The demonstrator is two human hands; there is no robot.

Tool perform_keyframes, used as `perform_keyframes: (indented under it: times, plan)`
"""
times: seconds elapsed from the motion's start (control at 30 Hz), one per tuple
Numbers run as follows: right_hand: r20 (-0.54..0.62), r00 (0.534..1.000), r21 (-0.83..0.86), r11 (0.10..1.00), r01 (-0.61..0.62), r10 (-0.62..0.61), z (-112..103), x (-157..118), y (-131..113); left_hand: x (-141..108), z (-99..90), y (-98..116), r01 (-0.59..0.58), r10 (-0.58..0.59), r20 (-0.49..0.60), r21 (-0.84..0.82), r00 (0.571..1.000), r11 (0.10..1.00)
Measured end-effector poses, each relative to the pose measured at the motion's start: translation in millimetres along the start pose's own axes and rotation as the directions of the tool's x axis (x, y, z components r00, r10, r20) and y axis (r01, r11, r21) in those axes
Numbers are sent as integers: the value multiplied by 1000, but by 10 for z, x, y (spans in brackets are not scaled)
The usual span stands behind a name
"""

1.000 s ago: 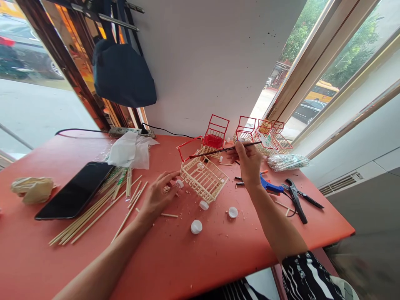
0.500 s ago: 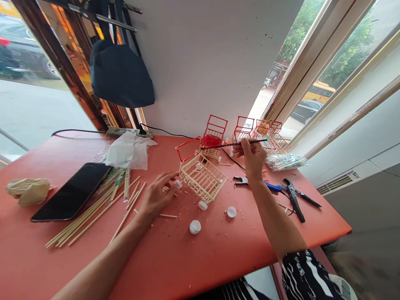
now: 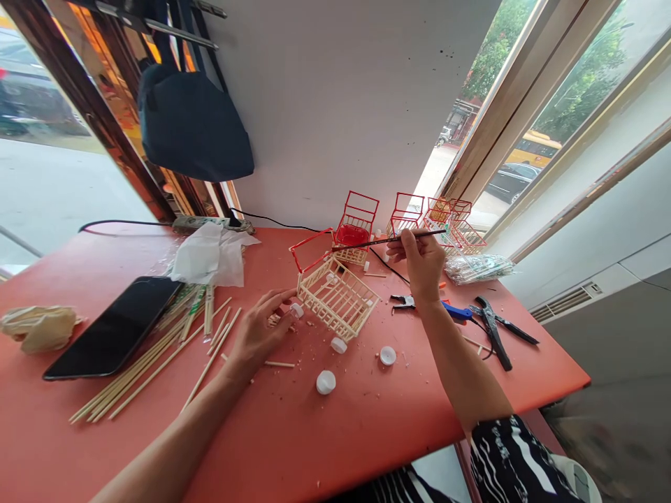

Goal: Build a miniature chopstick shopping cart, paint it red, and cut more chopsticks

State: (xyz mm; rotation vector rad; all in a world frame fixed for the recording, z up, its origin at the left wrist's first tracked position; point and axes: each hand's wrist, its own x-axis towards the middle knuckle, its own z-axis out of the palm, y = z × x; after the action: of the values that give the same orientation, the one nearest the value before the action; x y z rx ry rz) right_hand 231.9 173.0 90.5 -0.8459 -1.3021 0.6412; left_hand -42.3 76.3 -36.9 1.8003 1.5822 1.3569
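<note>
A miniature cart built of pale wooden sticks stands tilted on white round caps, and its upper handle frame is coated red. My left hand holds the cart's left side, thumb and fingers closed around the edge by a white cap wheel. My right hand grips a thin dark paintbrush between thumb and fingers. The brush reaches leftward, its tip at the red frame's lower bar. Behind the cart, a red dish sits on a stick structure, partly hidden by the brush.
More red stick frames stand along the wall. To the right lie pliers, a blue-handled tool and a clear-wrapped bundle. Loose caps lie in front. Wooden sticks and a black phone are at left.
The camera view has shifted slightly. The brush tip has moved a little left along the red bar with my right hand; my left hand stays on the cart.
</note>
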Motion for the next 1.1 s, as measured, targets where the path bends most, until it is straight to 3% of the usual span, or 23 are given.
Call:
perform_keyframes:
  times: [0.23,0.53,1.1]
  plan:
    - [32,999,-7,999,-42,42,7,-22,-17,-3,-6,-8,-5,5,7,15,1000,1000]
    - [-29,1000,-6,1000,7,-7,-33,46,11,-7,3,-25,9,-9,8,3,1000,1000]
    - [-68,996,-11,998,-62,61,-37,83,54,0,-5,5,9,-9,14,15,1000,1000]
